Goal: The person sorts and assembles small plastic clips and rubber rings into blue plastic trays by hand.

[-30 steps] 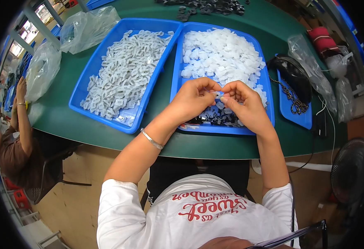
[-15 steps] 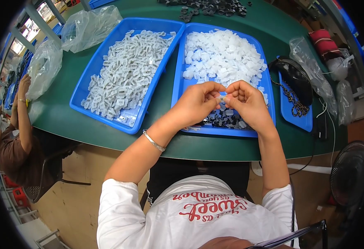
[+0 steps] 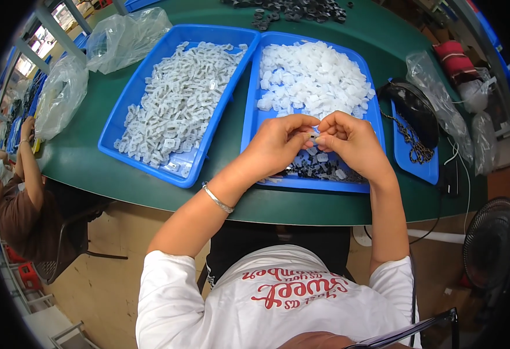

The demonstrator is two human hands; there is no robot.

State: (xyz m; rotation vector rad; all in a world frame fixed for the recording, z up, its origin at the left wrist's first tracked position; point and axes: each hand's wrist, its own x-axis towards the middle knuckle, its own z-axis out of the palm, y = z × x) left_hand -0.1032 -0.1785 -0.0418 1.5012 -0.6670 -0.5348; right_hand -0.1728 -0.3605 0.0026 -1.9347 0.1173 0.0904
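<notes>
My left hand (image 3: 278,144) and my right hand (image 3: 356,145) meet above the near part of the right blue tray (image 3: 247,119). Between their pinched fingertips is a small pale plastic piece (image 3: 313,137) with a dark spot, mostly covered by the fingers. Beyond my hands, translucent white plastic pieces (image 3: 313,72) are heaped in that tray. Small black parts (image 3: 310,167) mixed with pale ones lie below my fingers at its near end. To the left, a second blue tray (image 3: 111,116) holds many grey-white oblong pieces (image 3: 179,96) with slots.
Black ring-like parts (image 3: 292,10) lie at the table's far side. On the right, a small blue tray (image 3: 420,166) carries a black bag (image 3: 412,102) with a chain. Clear plastic bags (image 3: 124,41) lie at far left. A co-worker (image 3: 22,200) sits left; a fan (image 3: 492,241) stands right.
My right hand has shifted slightly right, its fingers still pinched with the left ones. The dark spot on the piece shows more clearly. The co-worker's hand at left has lowered.
</notes>
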